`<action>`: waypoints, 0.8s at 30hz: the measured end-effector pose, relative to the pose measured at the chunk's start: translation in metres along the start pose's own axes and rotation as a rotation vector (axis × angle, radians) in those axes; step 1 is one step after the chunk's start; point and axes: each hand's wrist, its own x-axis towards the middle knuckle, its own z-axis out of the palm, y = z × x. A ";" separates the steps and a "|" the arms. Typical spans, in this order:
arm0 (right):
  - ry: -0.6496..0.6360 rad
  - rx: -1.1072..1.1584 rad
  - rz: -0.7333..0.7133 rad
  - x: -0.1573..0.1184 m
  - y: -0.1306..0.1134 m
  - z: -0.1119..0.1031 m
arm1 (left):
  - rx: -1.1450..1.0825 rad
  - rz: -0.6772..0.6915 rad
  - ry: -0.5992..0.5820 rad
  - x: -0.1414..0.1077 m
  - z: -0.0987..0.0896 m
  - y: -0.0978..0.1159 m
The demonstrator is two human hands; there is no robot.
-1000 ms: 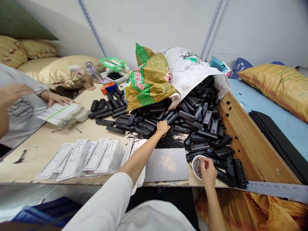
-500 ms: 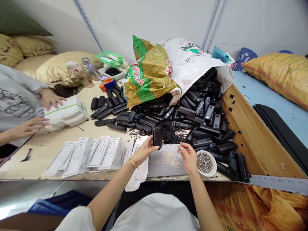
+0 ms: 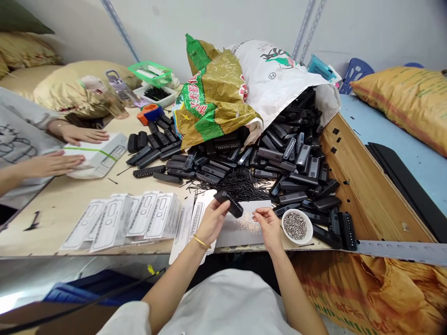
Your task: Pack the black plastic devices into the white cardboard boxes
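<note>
My left hand [image 3: 212,224] grips a black oblong plastic case [image 3: 228,203] above the sheet; a row of small holes shows along its side. To its right, my right hand [image 3: 271,229] has thumb and forefinger pinched together, and whatever is between them is too small to make out. Beneath and between the hands lies a grey sheet [image 3: 226,236] with small beige bits [image 3: 247,224] scattered on it. A white bowl [image 3: 310,229] of small shiny metal pieces [image 3: 295,225] stands just right of my right hand. Behind the hands spreads a heap of thin black sticks [image 3: 240,182].
Many black cases [image 3: 289,156] pile up before a white sack [image 3: 279,88] and a gold-green bag [image 3: 218,102]. Printed cards [image 3: 155,216] stand at left. Across the table, a co-worker's hands [image 3: 66,163] press a white bundle [image 3: 96,172]. A wooden board [image 3: 363,195] edges the right.
My left hand has turned the black case from upright to slanted, its holed side now showing. My right hand has shifted slightly left. The co-worker's hands have moved further over the white bundle.
</note>
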 end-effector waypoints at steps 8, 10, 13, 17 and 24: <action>0.014 -0.295 -0.198 -0.020 0.005 0.003 | -0.449 -0.345 0.054 -0.002 0.014 -0.015; 0.005 -0.391 -0.274 -0.021 0.006 0.001 | -0.443 -0.338 0.069 -0.005 0.016 -0.016; 0.000 -0.491 -0.367 -0.021 0.005 0.000 | -0.430 -0.303 0.066 -0.008 0.017 -0.016; -0.024 -0.549 -0.446 -0.020 0.003 0.001 | -0.414 -0.264 0.053 -0.010 0.016 -0.020; 0.030 -0.428 -0.329 -0.021 0.016 0.004 | -0.349 -0.158 0.058 -0.015 0.024 -0.019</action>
